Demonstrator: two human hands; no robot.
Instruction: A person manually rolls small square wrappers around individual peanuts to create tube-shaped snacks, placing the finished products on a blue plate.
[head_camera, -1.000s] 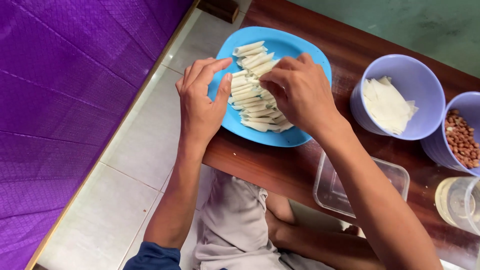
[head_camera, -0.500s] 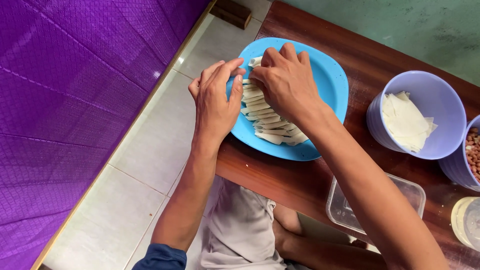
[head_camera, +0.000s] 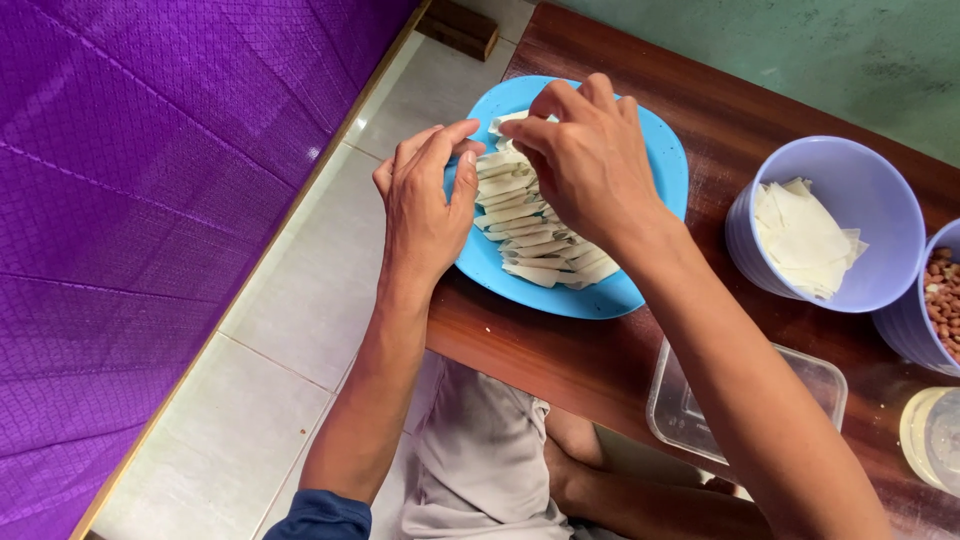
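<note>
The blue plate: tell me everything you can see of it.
The blue plate is a rounded, shallow dish of bright sky-blue, smooth like plastic. It sits flat on the dark wooden table, its near-left edge right at the table's edge. A row of pale, folded pastry rolls is laid across its left half; the right part is bare. The left hand rests at its left rim and the right hand hovers over the rolls, hiding the middle. A lilac bowl stands apart to its right.
</note>
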